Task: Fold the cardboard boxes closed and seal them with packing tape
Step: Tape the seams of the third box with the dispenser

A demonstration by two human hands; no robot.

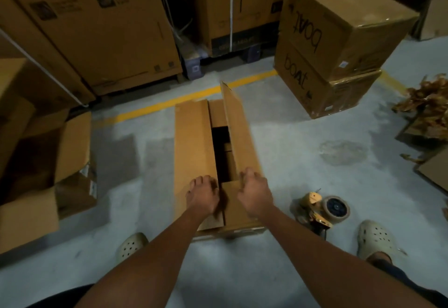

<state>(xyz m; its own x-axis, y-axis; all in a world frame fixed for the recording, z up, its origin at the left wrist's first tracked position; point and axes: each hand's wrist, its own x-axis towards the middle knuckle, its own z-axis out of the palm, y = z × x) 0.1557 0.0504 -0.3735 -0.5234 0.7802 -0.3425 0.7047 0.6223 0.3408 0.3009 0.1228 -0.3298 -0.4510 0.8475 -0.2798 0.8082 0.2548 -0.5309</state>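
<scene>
A long cardboard box [194,142] lies on the floor in front of me. Its left top flap is folded down flat. The right flap [238,133] still stands tilted up, leaving a dark gap between the two. My left hand [202,195] presses on the near end of the left flap with fingers spread. My right hand [255,192] holds the near edge of the right flap, fingers curled over it. A yellow tape dispenser [320,209] with a roll of packing tape lies on the floor to the right of the box.
An open cardboard box [46,162] stands at the left. Two stacked sealed boxes [339,40] marked "boat" stand at the back right, tall cartons behind. Crumpled brown paper [426,104] and flat cardboard lie at the right edge. My shoes flank the box.
</scene>
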